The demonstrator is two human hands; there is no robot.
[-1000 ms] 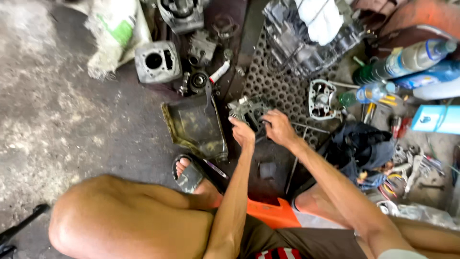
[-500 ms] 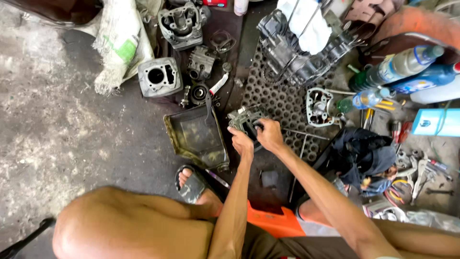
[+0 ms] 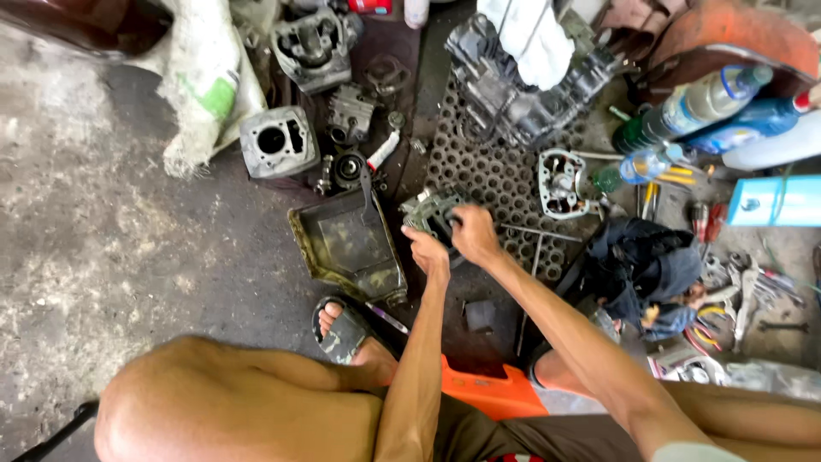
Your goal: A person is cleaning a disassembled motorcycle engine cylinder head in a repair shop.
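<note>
I sit low over a workshop floor. My left hand (image 3: 427, 250) and my right hand (image 3: 473, 235) both grip a small grey metal engine part (image 3: 428, 211) held just above a black perforated rubber mat (image 3: 496, 175). The left hand holds its near edge; the right hand's fingers curl over its right side. Most of the part is hidden under my fingers. A dirty rectangular oil tray (image 3: 349, 246) lies just left of the hands.
An engine cylinder (image 3: 275, 141), a cylinder head (image 3: 313, 44) and small parts lie at the back left. A crankcase with a white rag (image 3: 526, 73) is behind the mat. Bottles (image 3: 688, 107), a dark cloth (image 3: 637, 265) and hand tools (image 3: 744, 287) crowd the right. My sandalled foot (image 3: 346, 329) is near.
The view has shifted slightly, so the scene sits lower in the frame. Both hands stay on the engine part, with the right hand turned a little over it.
</note>
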